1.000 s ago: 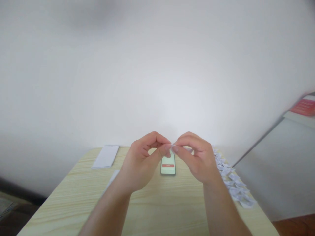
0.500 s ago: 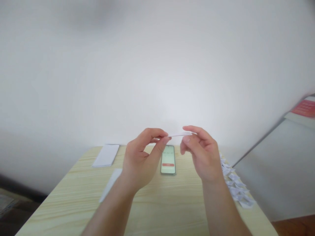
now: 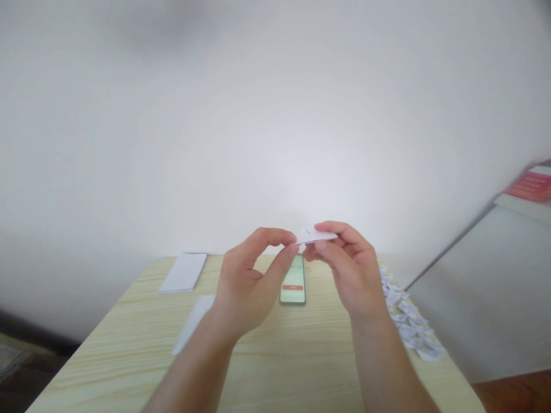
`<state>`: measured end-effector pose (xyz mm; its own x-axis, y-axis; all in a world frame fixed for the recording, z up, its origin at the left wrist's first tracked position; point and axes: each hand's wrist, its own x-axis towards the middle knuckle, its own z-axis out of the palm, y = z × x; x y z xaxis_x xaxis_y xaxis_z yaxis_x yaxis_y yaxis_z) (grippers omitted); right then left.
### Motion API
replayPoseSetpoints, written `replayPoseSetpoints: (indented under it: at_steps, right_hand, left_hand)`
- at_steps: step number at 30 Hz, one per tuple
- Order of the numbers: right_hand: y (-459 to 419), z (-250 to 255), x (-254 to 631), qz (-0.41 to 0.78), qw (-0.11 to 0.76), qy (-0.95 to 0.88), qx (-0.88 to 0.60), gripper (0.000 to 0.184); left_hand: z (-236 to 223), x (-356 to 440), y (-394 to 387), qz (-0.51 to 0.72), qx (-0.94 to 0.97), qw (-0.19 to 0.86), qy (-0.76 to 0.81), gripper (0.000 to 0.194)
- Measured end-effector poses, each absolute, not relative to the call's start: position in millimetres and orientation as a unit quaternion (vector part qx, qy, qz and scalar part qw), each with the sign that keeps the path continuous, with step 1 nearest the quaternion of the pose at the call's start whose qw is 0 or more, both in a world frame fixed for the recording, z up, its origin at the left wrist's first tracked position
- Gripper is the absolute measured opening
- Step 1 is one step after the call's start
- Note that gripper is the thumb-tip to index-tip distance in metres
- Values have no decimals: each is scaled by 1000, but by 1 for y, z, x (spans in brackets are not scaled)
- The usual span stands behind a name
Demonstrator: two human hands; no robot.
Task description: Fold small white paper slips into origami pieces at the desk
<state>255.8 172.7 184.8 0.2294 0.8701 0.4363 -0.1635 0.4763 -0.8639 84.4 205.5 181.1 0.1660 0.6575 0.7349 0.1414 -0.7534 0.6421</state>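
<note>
Above the far part of the table I hold a small piece of folded white paper (image 3: 316,236) between my two hands. My left hand (image 3: 253,281) pinches its left end between thumb and forefinger. On the other side, my right hand (image 3: 350,267) grips the right part, thumb below and forefinger along the top edge. The paper lies tilted, with its upper face and a fold line showing. Below the hands a phone (image 3: 293,289) rests on the table, its lit screen showing a red button; its top is partly covered by the fingers.
The wooden table (image 3: 293,367) stands against a white wall (image 3: 275,126). At the back left lies a stack of white paper (image 3: 184,272), with another white sheet (image 3: 193,324) nearer, partly behind my left arm. Several folded paper pieces (image 3: 411,321) line the right edge.
The folded paper has tilted, so more of its upper face shows. My right thumb and forefinger have closed onto it, and that hand has shifted slightly left.
</note>
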Motion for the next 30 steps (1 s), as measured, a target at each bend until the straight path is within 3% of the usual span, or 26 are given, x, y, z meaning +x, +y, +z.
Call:
replayPoseSetpoints:
  at_steps: [6,30]
  right_hand:
    - [174,186,256,395,696,-489,-347,25]
    - [170,193,255,449,707,-436,-330,26]
  left_hand:
    - [183,84,206,581,759,154,252,18]
    - [183,89,205,587,792,102,135,31]
